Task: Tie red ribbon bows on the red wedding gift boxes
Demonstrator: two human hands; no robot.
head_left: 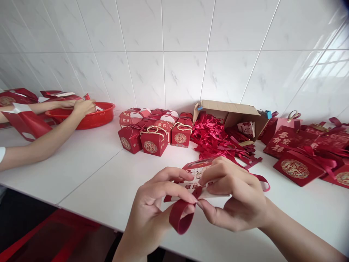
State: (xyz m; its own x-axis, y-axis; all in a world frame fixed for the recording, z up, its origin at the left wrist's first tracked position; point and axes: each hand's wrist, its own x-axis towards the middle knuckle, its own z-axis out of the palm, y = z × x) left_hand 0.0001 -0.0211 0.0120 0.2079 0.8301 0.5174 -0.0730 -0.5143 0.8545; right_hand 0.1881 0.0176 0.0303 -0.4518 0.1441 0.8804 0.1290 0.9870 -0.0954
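Both my hands are at a dark red ribbon (182, 218) near the table's front edge. My left hand (160, 203) pinches it between thumb and index finger, and a loop hangs over the thumb. My right hand (234, 193) meets the left fingertips at the crossing of the ribbon, its thumb and fingers closed on it. Behind the fingers lies a red and white printed box (195, 174), partly hidden by both hands. One ribbon end (263, 182) curls out to the right beyond my right hand.
Small red boxes (154, 142) stand in a group at the back centre. Red ribbons (208, 134) spill from a cardboard box (231, 107). More red boxes (297, 167) sit at the right. At left, another person's hands (81, 107) are over a red basin (100, 118).
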